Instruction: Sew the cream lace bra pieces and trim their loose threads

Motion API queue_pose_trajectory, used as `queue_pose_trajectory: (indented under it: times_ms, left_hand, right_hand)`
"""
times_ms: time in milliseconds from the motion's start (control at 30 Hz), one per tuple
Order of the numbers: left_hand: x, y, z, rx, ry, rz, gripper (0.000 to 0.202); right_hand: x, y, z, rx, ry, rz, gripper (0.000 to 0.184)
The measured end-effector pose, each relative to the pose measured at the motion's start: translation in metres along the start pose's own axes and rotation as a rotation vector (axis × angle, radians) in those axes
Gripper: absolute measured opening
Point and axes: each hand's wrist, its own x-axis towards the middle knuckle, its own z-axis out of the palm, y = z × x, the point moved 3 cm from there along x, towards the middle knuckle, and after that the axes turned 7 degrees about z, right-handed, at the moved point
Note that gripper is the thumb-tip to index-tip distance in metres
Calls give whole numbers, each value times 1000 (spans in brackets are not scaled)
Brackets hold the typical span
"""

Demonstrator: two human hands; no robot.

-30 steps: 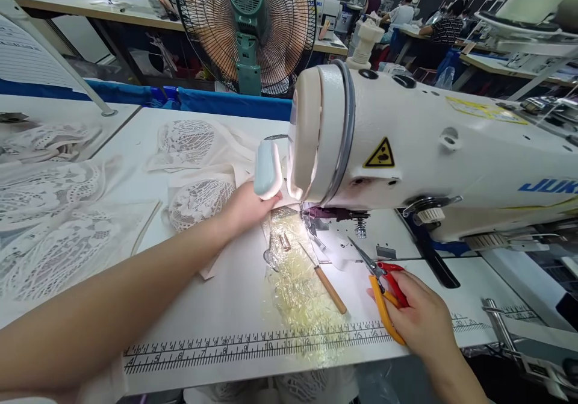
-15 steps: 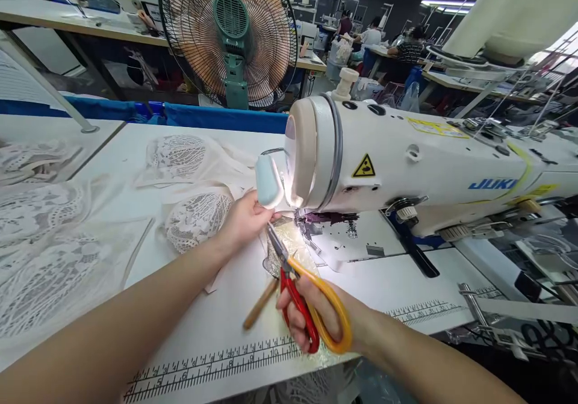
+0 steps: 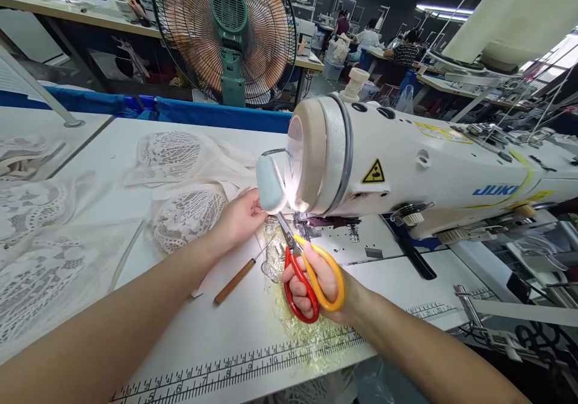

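Note:
My left hand is closed in a pinch on the edge of a beige lace fabric piece, just left of the needle area. The lamp hides the tips of those fingers in part. In my right hand are scissors with one red and one yellow handle. Their blades look nearly closed and point up under the pale blue lamp head, close to my left fingertips. Below my left hand lies an awl with a wooden handle. The white sewing machine covers the right side.
Lace pieces are spread over the left of the white table. Crinkled clear film lies by the printed ruler at the front edge. A big fan stands behind the table. Co-workers sit far back.
My right hand has raised the scissors, bringing the blades nearer to my left fingertips. More of the awl shows, and it sits further left. The view has shifted slightly.

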Motion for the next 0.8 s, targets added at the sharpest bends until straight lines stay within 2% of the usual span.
queue_pose_trajectory:
  times_ms: [167,367,633,800]
  left_hand:
    - [-4,8,-3,-92,4,-44,11]
    - [-3,9,-3,-202,24,-78,5]
    - [-3,3,-1,-151,29,-45,9]
    - [-1,-5,1,33,-33,-12,18]
  right_hand:
    - [6,2,-2,26,-26,48,66]
    - [9,4,-3,43,-15,54,66]
    - [9,5,-2,56,-6,66,66]
    - [9,4,-2,72,-14,40,65]
